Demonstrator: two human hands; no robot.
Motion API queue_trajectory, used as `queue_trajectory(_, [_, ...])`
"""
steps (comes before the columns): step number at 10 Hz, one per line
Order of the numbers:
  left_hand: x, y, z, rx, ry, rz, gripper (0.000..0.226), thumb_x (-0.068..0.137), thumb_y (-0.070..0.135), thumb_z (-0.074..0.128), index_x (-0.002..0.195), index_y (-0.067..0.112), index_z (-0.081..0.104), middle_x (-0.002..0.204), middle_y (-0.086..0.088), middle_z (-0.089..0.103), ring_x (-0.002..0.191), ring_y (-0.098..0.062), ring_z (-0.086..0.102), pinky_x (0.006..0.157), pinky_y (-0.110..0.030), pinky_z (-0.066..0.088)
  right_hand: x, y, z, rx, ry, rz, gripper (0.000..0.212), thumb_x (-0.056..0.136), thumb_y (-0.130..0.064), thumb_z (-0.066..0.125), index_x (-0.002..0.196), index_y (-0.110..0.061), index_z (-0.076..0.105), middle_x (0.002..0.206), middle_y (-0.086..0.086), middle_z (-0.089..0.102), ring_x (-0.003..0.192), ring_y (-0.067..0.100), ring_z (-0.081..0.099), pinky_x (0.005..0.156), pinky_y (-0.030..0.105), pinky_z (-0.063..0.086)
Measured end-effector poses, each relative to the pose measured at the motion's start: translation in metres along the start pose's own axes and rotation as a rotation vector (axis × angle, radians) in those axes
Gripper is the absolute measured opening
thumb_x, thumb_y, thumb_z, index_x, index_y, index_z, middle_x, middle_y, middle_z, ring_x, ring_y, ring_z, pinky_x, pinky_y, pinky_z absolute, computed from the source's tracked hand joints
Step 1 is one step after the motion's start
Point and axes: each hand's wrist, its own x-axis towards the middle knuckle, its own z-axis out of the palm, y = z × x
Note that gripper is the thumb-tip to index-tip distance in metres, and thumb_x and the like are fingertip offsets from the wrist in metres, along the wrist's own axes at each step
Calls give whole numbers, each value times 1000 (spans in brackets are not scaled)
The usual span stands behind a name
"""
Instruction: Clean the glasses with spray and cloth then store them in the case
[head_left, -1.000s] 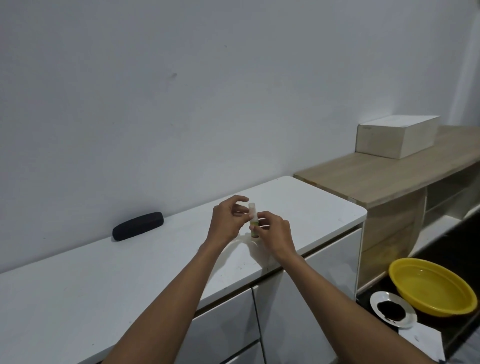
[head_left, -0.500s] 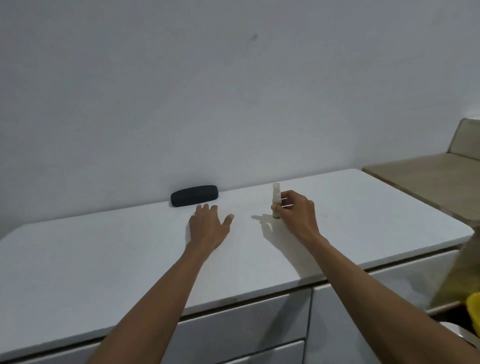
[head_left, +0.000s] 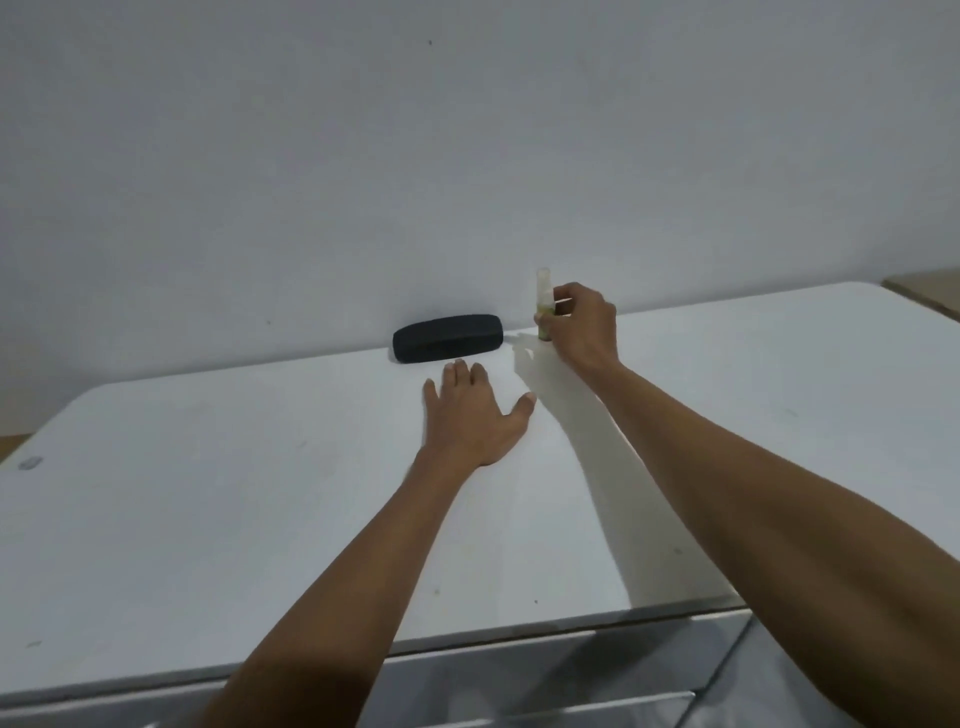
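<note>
A small clear spray bottle (head_left: 543, 301) with a green label stands upright on the white cabinet top (head_left: 260, 493), near the wall. My right hand (head_left: 584, 325) pinches its lower part from the right. A black glasses case (head_left: 447, 338), closed, lies against the wall just left of the bottle. My left hand (head_left: 475, 415) stretches flat with spread fingers over the top, its fingertips just short of the case. No glasses or cloth are in sight.
The white wall (head_left: 467, 156) rises directly behind the case and bottle. Drawer fronts (head_left: 519, 686) run below the cabinet's front edge. A strip of wooden counter (head_left: 930, 293) shows at the far right.
The right hand carried the bottle farther back toward the wall, beside the case. The left hand reached closer to the case. The view shifted left and nearer.
</note>
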Motion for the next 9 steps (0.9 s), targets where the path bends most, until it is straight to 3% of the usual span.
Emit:
queue_trajectory(2, [5, 1, 1, 12, -5, -15, 95, 93, 76, 31, 159, 8, 23, 169, -14, 16, 158, -27, 9, 126, -54, 8, 24, 7, 31, -14, 1, 34, 31, 94, -14, 73, 124, -10, 69, 120, 9, 74, 99, 24, 68, 90, 31, 53])
queue_trajectory(3, [5, 0, 3, 13, 6, -23, 96, 92, 76, 31, 159, 8, 22, 169, -14, 16, 158, -27, 9, 126, -54, 8, 27, 11, 36, 19, 4, 72, 30, 93, -16, 73, 123, -13, 70, 116, 8, 75, 100, 27, 72, 96, 41, 58])
queue_trajectory(5, [5, -1, 4, 14, 30, -16, 96, 91, 76, 31, 158, 8, 27, 168, -14, 20, 158, -26, 12, 125, -54, 9, 22, 13, 30, 25, -41, 149, 59, 90, -22, 79, 143, -11, 56, 129, 13, 70, 117, 30, 67, 105, 40, 51])
queue_trajectory(6, [3, -2, 4, 12, 30, -18, 96, 91, 77, 32, 156, 8, 30, 167, -13, 23, 157, -26, 14, 125, -54, 11, 7, 9, 17, 19, -47, 153, 60, 91, -18, 78, 145, -9, 54, 136, 15, 67, 122, 30, 65, 106, 39, 50])
queue_trajectory(7, [-2, -1, -2, -12, 22, -28, 93, 92, 77, 31, 155, 8, 33, 166, -13, 26, 156, -26, 17, 124, -53, 12, -22, 1, -6, 19, -59, 140, 51, 92, -18, 74, 140, -9, 59, 130, 15, 70, 117, 27, 66, 98, 33, 50])
queue_trajectory(8, [-12, 3, -12, -91, 55, -13, 78, 97, 67, 39, 149, 10, 43, 159, -12, 41, 150, -26, 32, 123, -47, 20, -63, -11, -31, 74, -93, 102, 46, 93, -23, 74, 135, -12, 63, 123, 11, 73, 104, 21, 67, 87, 26, 46])
queue_trajectory(9, [-34, 1, -14, -334, 140, -79, 63, 97, 53, 56, 147, 15, 49, 149, -5, 55, 139, -23, 48, 117, -39, 37, -121, -11, -60, 134, -53, 71, 43, 94, -26, 73, 135, -18, 64, 124, 5, 72, 99, 13, 65, 86, 21, 45])
